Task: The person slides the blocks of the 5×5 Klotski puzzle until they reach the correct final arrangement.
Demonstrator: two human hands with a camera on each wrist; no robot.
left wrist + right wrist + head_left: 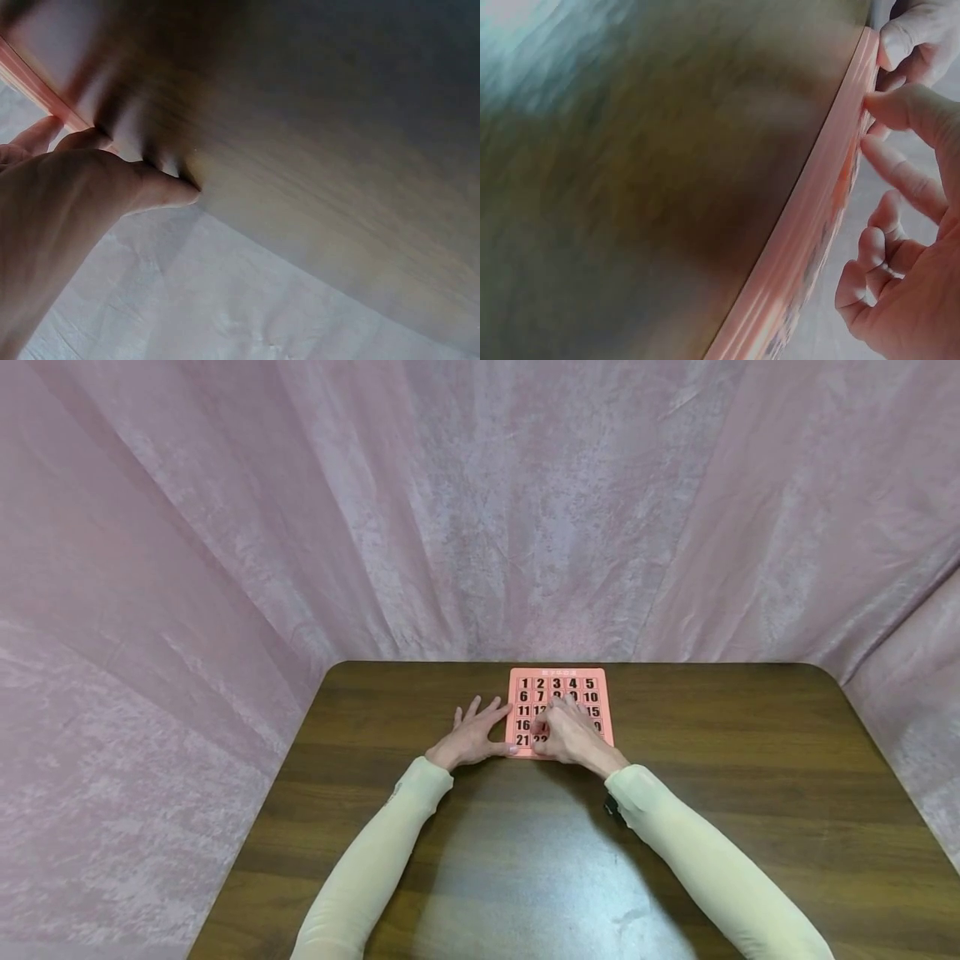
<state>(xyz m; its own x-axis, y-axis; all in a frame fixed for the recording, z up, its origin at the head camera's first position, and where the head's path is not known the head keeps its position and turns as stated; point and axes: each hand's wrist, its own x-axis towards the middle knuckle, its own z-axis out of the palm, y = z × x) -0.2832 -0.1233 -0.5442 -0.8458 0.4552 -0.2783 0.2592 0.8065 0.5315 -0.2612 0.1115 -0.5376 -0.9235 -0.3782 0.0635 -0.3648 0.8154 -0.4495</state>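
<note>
A pink number puzzle board (513, 721) lies on the table, its square tiles printed with black numbers in rows. My left hand (470, 739) rests at the board's left side with fingers spread, its thumb and forefinger touching the edge. In the left wrist view, the fingertips meet the pink rim (45, 94). My right hand (573, 737) is over the lower middle of the board and covers several tiles. Its thumb and forefinger pinch around the tile marked 22 (540, 740). The right wrist view has its other fingers (871, 251) loosely curled.
The brown wooden table (712, 760) extends around the board on both sides and toward me. Pink velvet curtains (555, 510) hang behind its far edge and at the sides. A dark band (612, 807) shows at the right sleeve's cuff.
</note>
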